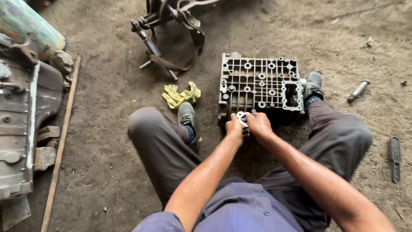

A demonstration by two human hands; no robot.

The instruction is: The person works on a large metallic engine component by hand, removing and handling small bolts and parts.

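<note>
A person sits on a dirt floor, seen from above their own head, knees spread, both bare forearms reaching forward to twelve o'clock. Nearest are the blue shirt and grey trousers.

The left hand (pixel 234 127) and right hand (pixel 259 124) meet at the near edge of a grey cast-metal housing (pixel 257 88), a ribbed, box-like gear case lying flat between the feet. Together the hands pinch a small pale metal part (pixel 241 117), pressed against the housing's near rim. Both sets of fingers are curled tight around it; what the part is stays too small to tell.

Judging from this, the work goes best with the part held square to the rim and the housing braced steady by the shoes, so nothing slips into the dirt.

A dark shoe (pixel 187 115) sits at ten o'clock from the hands, another shoe (pixel 313 86) at two o'clock, touching the housing's far right corner. Just beyond the left shoe lies a crumpled yellow rag (pixel 181 95). A long wooden pole (pixel 61 141) lies at nine o'clock beside a large grey metal casing (pixel 21 129). At three o'clock a short metal pin (pixel 358 90) lies well apart. Farthest, at twelve o'clock, lies a dark linkage assembly (pixel 167 25).
</note>
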